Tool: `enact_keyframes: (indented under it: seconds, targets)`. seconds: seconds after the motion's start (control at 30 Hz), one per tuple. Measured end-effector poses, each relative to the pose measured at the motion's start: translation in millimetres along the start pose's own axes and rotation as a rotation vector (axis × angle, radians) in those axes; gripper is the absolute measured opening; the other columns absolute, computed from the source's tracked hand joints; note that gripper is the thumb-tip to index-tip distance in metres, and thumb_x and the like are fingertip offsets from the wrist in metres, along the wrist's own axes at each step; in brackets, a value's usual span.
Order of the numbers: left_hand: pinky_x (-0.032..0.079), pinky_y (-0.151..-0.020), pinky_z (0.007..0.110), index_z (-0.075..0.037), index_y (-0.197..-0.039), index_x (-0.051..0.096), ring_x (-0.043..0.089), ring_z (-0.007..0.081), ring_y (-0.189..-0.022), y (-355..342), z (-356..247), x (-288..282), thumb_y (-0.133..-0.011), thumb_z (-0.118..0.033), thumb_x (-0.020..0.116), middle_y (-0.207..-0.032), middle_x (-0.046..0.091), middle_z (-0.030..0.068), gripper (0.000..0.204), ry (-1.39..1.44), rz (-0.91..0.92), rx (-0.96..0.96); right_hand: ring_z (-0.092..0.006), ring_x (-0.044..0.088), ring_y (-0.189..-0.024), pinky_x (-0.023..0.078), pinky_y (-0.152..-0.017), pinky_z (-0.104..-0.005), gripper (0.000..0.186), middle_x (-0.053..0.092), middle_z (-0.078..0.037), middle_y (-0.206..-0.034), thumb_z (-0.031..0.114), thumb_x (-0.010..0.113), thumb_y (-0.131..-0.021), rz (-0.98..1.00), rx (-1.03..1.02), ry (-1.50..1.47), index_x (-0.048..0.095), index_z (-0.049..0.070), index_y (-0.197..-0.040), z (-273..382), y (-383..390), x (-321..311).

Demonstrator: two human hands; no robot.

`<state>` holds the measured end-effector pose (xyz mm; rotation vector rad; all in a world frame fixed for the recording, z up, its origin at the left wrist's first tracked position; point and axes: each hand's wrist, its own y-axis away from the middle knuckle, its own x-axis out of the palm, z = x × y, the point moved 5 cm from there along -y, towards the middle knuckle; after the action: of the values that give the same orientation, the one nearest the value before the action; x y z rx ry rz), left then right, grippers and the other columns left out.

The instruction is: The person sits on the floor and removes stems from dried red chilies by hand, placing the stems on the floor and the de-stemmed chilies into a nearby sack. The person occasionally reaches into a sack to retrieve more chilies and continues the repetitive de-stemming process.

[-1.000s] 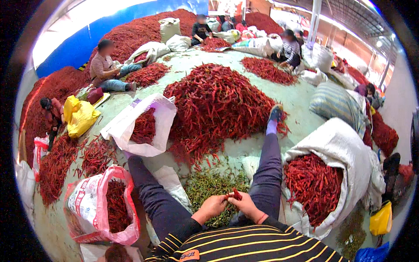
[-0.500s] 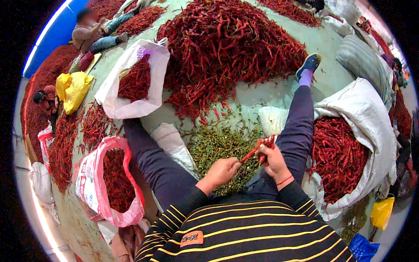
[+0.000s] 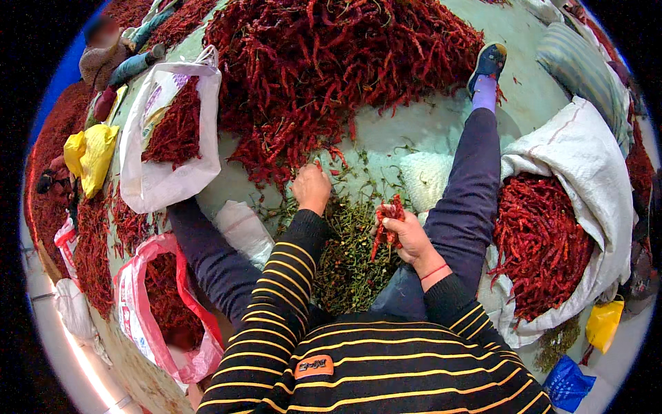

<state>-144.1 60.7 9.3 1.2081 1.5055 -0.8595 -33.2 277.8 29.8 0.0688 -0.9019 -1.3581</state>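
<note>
A bunch of dried red chillies [image 3: 387,228] is clasped in my right hand [image 3: 408,238], above a heap of green-brown chilli stems [image 3: 352,259] between my legs. My left hand [image 3: 312,188] is stretched forward to the near edge of a large pile of dried red chillies [image 3: 345,62]. Its fingers are curled together, and a bit of red chilli shows at the fingertips. A few loose chillies and stems are scattered on the floor just beyond that hand.
An open white sack [image 3: 579,145] of chillies stands at my right. On the left are a white bag [image 3: 131,179] and a pink-edged bag [image 3: 207,359], both holding chillies. A yellow bag [image 3: 100,155] lies farther left. Another person [image 3: 103,62] sits at far left.
My left hand has left the chilli near the right hand and reached forward to the pile. My right hand has shifted slightly left, still holding its chillies. The view has tilted down.
</note>
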Motion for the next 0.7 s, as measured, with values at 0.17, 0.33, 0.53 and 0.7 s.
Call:
enact_keyframes:
  seconds: [0.17, 0.33, 0.53, 0.7]
  targets:
    - [0.045, -0.062, 0.046, -0.003, -0.084, 0.058, 0.058, 0.0363, -0.07, 35.3, -13.5, -27.6, -0.079, -0.023, 0.058, -0.078, 0.059, 0.017, 0.021, 0.264, -0.007, 0.236, -0.0116, 0.054, -0.07, 0.046, -0.069, -0.0267, 0.028, 0.055, 0.0, -0.084, 0.011, 0.062, -0.083, -0.025, -0.063, 0.068, 0.054, 0.001, -0.108, 6.4, -3.3, 1.0]
    - [0.044, -0.057, 0.04, -0.004, -0.077, 0.053, 0.056, 0.0341, -0.069, 106.2, -77.4, -59.3, -0.077, -0.013, 0.062, -0.074, 0.053, 0.0142, 0.012, 0.485, 0.219, 0.663, -0.0084, 0.051, -0.068, 0.044, -0.065, -0.0253, 0.017, 0.055, 0.003, -0.076, 0.012, 0.064, -0.082, -0.053, -0.162, 0.139, 0.059, 0.003, -0.095, 14.1, -9.5, 17.1]
    - [0.047, -0.067, 0.04, -0.002, -0.088, 0.059, 0.06, 0.0324, -0.078, -10.0, -31.9, -13.2, -0.086, -0.025, 0.054, -0.085, 0.063, 0.0155, 0.023, 0.416, 0.037, 0.078, -0.0058, 0.047, -0.071, 0.041, -0.068, -0.0238, 0.009, 0.051, 0.006, -0.078, 0.014, 0.062, -0.085, -0.162, -0.172, 0.072, 0.058, 0.006, -0.089, 13.3, -12.4, 11.1]
    - [0.048, -0.07, 0.043, -0.004, -0.091, 0.059, 0.06, 0.032, -0.087, -53.5, -81.8, -6.1, -0.083, -0.033, 0.056, -0.092, 0.062, 0.0166, 0.03, 0.078, -0.059, 0.174, -0.0071, 0.049, -0.067, 0.044, -0.062, -0.0248, 0.008, 0.053, 0.004, -0.077, 0.012, 0.061, -0.084, -0.143, -0.1, -0.018, 0.055, 0.008, -0.089, 3.2, -14.9, 13.9]
